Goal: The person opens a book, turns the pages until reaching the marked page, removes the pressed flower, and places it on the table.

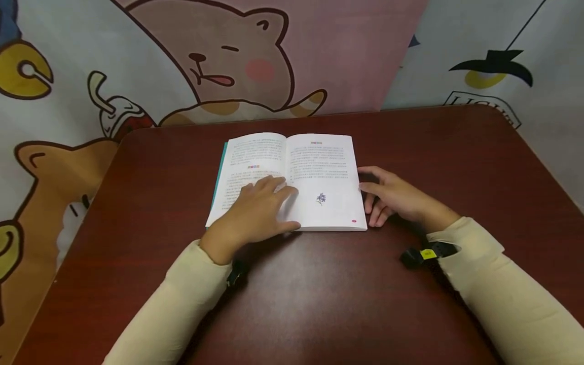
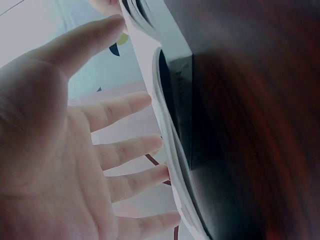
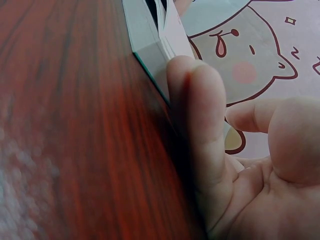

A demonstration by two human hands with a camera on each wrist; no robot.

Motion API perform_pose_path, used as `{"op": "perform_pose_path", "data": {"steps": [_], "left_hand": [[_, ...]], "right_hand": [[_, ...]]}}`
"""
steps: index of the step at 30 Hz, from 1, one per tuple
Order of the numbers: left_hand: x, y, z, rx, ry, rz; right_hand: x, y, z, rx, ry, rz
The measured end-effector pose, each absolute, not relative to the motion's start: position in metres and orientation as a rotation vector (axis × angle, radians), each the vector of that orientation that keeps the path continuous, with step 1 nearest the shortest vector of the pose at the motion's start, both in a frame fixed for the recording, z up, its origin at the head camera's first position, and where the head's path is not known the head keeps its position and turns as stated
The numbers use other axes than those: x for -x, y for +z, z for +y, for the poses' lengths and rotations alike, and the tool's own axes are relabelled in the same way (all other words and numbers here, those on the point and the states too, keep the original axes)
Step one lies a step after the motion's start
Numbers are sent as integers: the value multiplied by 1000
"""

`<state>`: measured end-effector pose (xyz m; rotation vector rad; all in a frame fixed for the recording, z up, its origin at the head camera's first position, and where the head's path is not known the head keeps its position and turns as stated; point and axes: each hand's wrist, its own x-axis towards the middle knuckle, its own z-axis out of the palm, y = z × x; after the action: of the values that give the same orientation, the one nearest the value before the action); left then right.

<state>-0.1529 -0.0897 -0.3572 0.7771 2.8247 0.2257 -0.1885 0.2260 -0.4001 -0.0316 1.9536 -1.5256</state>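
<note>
An open book (image 1: pixel 326 177) with a teal cover edge lies on the table, its pages full of small print and a little flower drawing on the right-hand page. My left hand (image 1: pixel 257 210) rests over the lower left page and the middle fold, fingers spread; in the left wrist view its fingertips (image 2: pixel 156 142) meet the page surface. Beside the book's right edge is my right hand (image 1: pixel 397 195), its index finger and thumb right at the page edges and the other fingers loosely bent below. The right wrist view shows the thumb (image 3: pixel 250 115) apart from the fingers (image 3: pixel 205 110).
The dark red-brown table (image 1: pixel 319 294) extends around the book. Behind it hangs a cloth (image 1: pixel 347 50) printed with cartoon animals. A black strap with a yellow label (image 1: pixel 428 254) sits under the right sleeve (image 1: pixel 506 284).
</note>
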Motion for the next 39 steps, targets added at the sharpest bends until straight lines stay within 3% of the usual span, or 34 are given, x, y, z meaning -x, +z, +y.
{"op": "perform_pose_path", "data": {"steps": [39], "left_hand": [[154,-361,-86,-779,231,2724]], "right_hand": [[190,-397,227,35,-1525,1943]]}}
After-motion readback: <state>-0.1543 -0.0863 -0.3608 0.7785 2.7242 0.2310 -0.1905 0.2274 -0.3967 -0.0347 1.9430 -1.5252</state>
